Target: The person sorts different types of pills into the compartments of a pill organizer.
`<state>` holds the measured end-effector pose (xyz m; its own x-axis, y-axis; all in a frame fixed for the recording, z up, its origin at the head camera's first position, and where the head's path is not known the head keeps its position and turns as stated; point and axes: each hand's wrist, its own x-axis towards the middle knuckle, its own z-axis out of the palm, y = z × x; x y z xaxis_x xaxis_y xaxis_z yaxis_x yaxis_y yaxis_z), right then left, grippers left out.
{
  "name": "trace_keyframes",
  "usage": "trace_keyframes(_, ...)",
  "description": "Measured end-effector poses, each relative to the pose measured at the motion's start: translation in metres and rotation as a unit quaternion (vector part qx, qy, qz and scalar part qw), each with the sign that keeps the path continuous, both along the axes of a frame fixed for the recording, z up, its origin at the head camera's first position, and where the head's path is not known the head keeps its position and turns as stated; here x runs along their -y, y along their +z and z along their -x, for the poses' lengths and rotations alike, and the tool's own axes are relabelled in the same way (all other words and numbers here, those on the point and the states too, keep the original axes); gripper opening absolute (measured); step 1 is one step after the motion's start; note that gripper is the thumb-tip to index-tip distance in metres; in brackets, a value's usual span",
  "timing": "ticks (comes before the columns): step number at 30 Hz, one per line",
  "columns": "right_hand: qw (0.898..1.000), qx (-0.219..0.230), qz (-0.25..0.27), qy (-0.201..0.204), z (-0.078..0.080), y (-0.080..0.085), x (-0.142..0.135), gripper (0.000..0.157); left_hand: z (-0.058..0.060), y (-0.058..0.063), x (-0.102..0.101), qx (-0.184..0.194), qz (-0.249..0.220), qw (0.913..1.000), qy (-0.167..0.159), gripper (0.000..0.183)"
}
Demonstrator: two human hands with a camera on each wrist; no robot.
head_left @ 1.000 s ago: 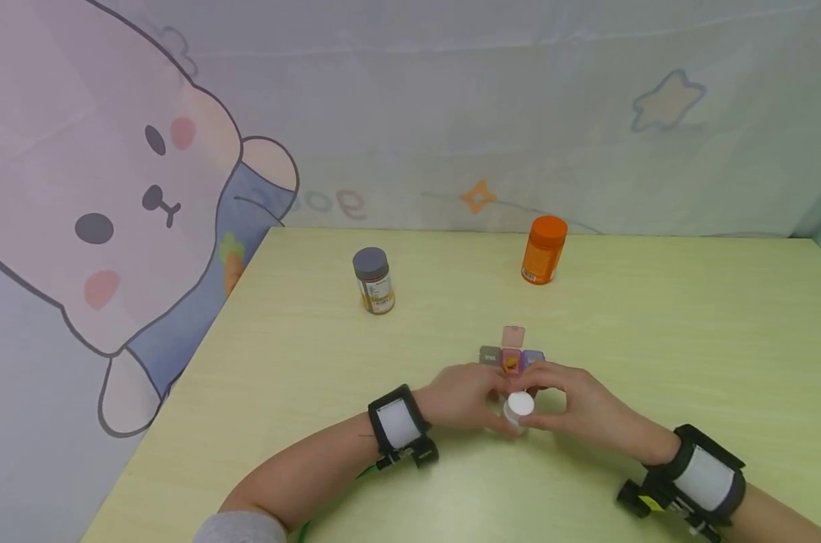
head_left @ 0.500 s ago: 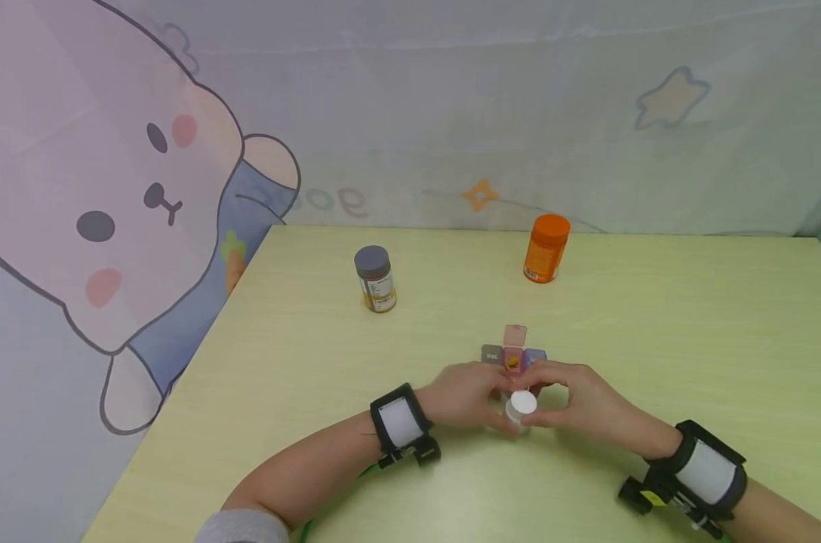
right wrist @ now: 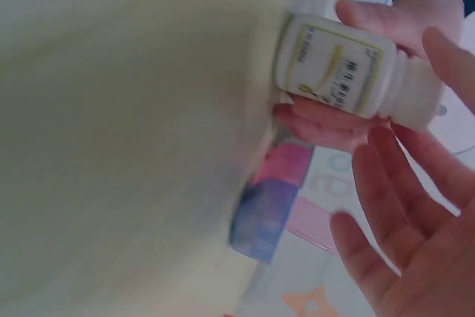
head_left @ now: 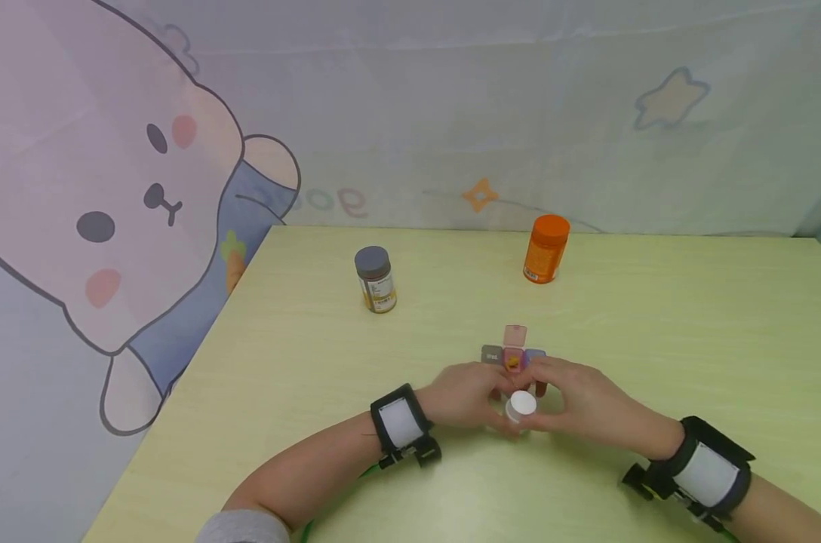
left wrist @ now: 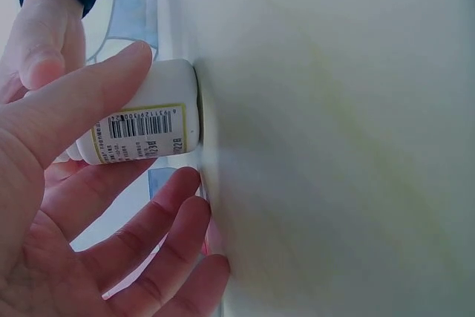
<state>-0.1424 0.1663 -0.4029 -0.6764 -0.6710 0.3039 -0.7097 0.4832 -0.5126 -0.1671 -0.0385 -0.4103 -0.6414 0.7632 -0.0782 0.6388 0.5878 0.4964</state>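
Note:
A small white pill bottle (right wrist: pixel 334 68) stands upright on the table, its label facing the right wrist camera. My left hand (head_left: pixel 466 395) grips its body between thumb and fingers; the other fingers reach past it. At the white cap (head_left: pixel 523 403), my right hand (head_left: pixel 587 400) has thumb and index finger on either side, pinching it, with the remaining fingers spread. Right behind the bottle lies a pill organizer with grey (head_left: pixel 492 354), pink (head_left: pixel 513 362) and blue (right wrist: pixel 265 217) compartments. The pink lid (head_left: pixel 515 335) is raised, and something yellow-orange shows inside. Both hands partly hide the organizer.
Farther back on the pale yellow table (head_left: pixel 302 332) stand a grey-capped bottle (head_left: pixel 376 279) at the left and an orange bottle (head_left: pixel 546 249) at the right. A printed curtain (head_left: pixel 553 113) hangs behind the table.
My right hand and wrist have turned slightly at the cap, fingers shifting a little. The left hand, bottle and organizer stay in place.

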Motion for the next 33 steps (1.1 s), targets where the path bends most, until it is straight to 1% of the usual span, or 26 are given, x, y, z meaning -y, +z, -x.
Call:
trace_keyframes(3, 0.999, 0.001, -0.016, 0.032, 0.002, 0.007, 0.000, 0.039, 0.000, 0.001, 0.000, 0.002, 0.003, 1.0000, 0.000, 0.040)
trace_keyframes(5, 0.998, -0.005, -0.039, 0.040, 0.003, 0.013, 0.001, 0.036, 0.000, 0.002, 0.000, 0.002, 0.006, 1.0000, 0.002, 0.042)
trace_keyframes(7, 0.997, -0.014, -0.066, 0.034, 0.005, 0.017, 0.004, 0.030, 0.000, 0.003, 0.000, 0.000, 0.006, 1.0000, 0.003, 0.039)
trace_keyframes(9, 0.995, -0.030, -0.088, 0.023, 0.006, 0.019, 0.006, 0.027, 0.000, 0.002, 0.000, -0.001, 0.005, 1.0000, 0.004, 0.035)
trace_keyframes(11, 0.993, -0.056, -0.099, 0.016, 0.007, 0.019, 0.008, 0.032, 0.000, 0.002, 0.000, -0.001, 0.000, 1.0000, 0.003, 0.031)
trace_keyframes(14, 0.990, -0.096, -0.101, 0.007, 0.008, 0.015, 0.010, 0.039, 0.000, 0.000, 0.000, 0.001, -0.005, 1.0000, 0.002, 0.029)
trace_keyframes(15, 0.990, -0.102, -0.100, 0.005, 0.007, 0.014, 0.009, 0.039, 0.000, 0.000, -0.001, 0.002, -0.006, 1.0000, 0.001, 0.029)
trace_keyframes(16, 0.990, -0.101, -0.099, 0.002, 0.007, 0.013, 0.009, 0.039, 0.000, 0.000, 0.000, 0.002, -0.007, 1.0000, 0.001, 0.029)
trace_keyframes(19, 0.993, -0.074, -0.094, 0.000, 0.004, 0.013, 0.007, 0.036, 0.000, -0.001, 0.000, 0.003, -0.010, 0.9999, -0.001, 0.029)
trace_keyframes(22, 0.995, -0.048, -0.086, 0.012, 0.002, 0.014, 0.004, 0.034, 0.000, -0.001, -0.001, 0.006, -0.009, 0.9999, -0.001, 0.031)
trace_keyframes(25, 0.995, -0.048, -0.083, 0.038, 0.003, 0.016, 0.002, 0.036, -0.001, 0.001, 0.000, 0.007, -0.003, 1.0000, 0.002, 0.036)
trace_keyframes(28, 0.993, -0.050, -0.092, 0.062, 0.005, 0.018, 0.001, 0.042, -0.001, 0.001, 0.000, 0.008, 0.006, 0.9999, 0.008, 0.041)
trace_keyframes(31, 0.991, -0.044, -0.106, 0.073, 0.007, 0.021, 0.002, 0.042, -0.001, 0.001, 0.000, 0.009, 0.009, 0.9999, 0.010, 0.041)
trace_keyframes(33, 0.991, -0.037, -0.112, 0.070, 0.007, 0.023, 0.003, 0.039, -0.001, 0.001, 0.000, 0.009, 0.007, 0.9999, 0.009, 0.041)
